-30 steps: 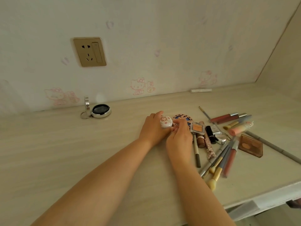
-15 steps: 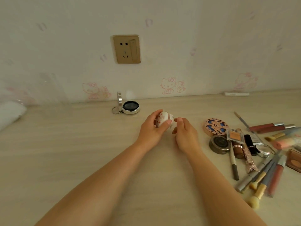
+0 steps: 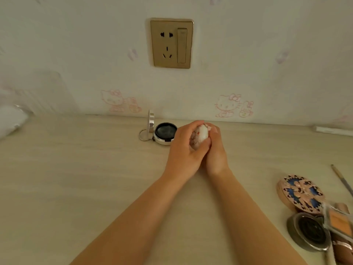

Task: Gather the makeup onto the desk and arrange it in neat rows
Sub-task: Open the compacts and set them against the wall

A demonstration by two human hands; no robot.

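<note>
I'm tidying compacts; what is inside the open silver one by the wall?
The open silver compact shows a dark round pan in its base. Its lid stands edge-on, so its inner face is hidden. The left hand covers its right rim.

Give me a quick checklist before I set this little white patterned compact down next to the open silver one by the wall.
1. Grip on the white patterned compact: ok, left hand and right hand both curl round it.
2. Neighbour in place: ok, the open silver compact sits on the desk just left of the hands, lid upright.
3. Bare desk to the right of the silver compact: cannot tell, the hands cover that spot.
4. White compact's lid closed: cannot tell, fingers hide its edge.
5. Rest of the makeup sorted: not ok, the floral round case and dark round pot overlap in a heap at the right.
</note>
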